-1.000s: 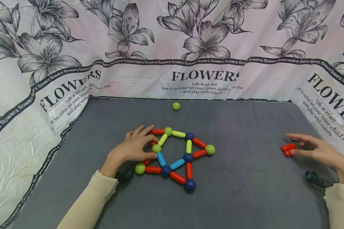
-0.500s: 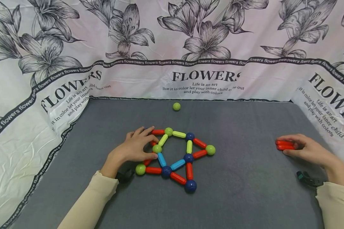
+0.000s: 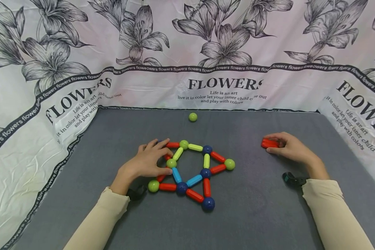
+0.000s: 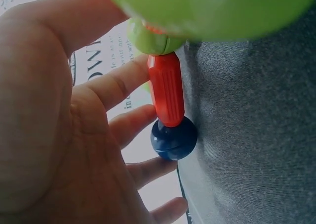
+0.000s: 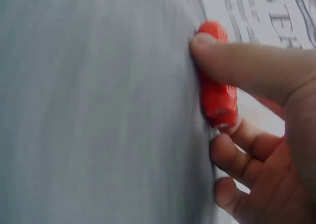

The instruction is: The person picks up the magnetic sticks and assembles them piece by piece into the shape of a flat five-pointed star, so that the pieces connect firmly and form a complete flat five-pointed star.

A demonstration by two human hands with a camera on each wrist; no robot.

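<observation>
A star-like frame of magnetic rods and balls lies left of centre, with a ring of yellow-green rods [image 3: 195,147] and blue rods [image 3: 194,180] inside red-edged points. Over its left side rests my left hand [image 3: 148,158], fingers spread and nearly straight, hiding part of it. The left wrist view has those fingers beside a red rod [image 4: 167,88] and a dark blue ball [image 4: 174,139], with a blurred green ball [image 4: 212,9] close to the lens. To the right, my right hand [image 3: 290,147] pinches two red magnetic rods [image 5: 218,98] side by side between thumb and fingers.
One loose green ball [image 3: 192,117] sits near the far edge of the grey tabletop [image 3: 247,222]. Behind and beside it hangs a white flower-printed cloth [image 3: 162,86]. A green ball [image 3: 229,164] forms the frame's right tip, facing my right hand.
My right hand has closed on the two red rods at the far right and carried them leftward toward the frame. The left hand and the frame stay in place.
</observation>
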